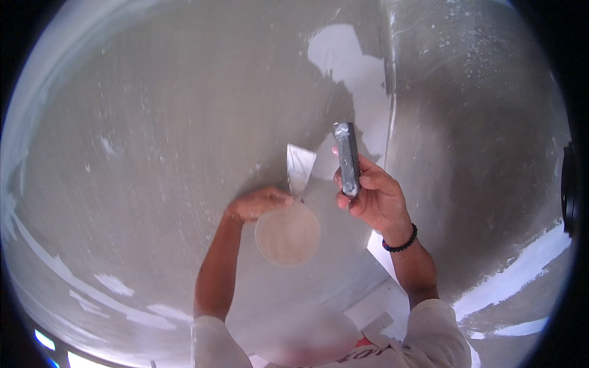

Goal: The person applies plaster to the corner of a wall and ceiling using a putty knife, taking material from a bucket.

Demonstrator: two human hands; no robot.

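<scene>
Fingers curled, my left hand (261, 203) grips the upper rim of a round, beige, disc-shaped thing (287, 236); I cannot tell whether it is a lid or a tub. A scraper (300, 167) with a pale, flared blade sticks up beside its fingertips, the narrow neck close to them and the handle hidden. To the right, my right hand (380, 199) holds a dark grey, bar-shaped tool (348, 159) upright between thumb and fingers. Whitish smears mark that tool, and its exact kind is unclear.
A grey plastered surface (184, 110) spreads behind both hands, with a white patch (350, 52) above the right hand. A corner line (391, 92) runs down to the right of it. White streaks (515, 276) show at lower right, and a dark round-edged object (569, 190) at the right rim.
</scene>
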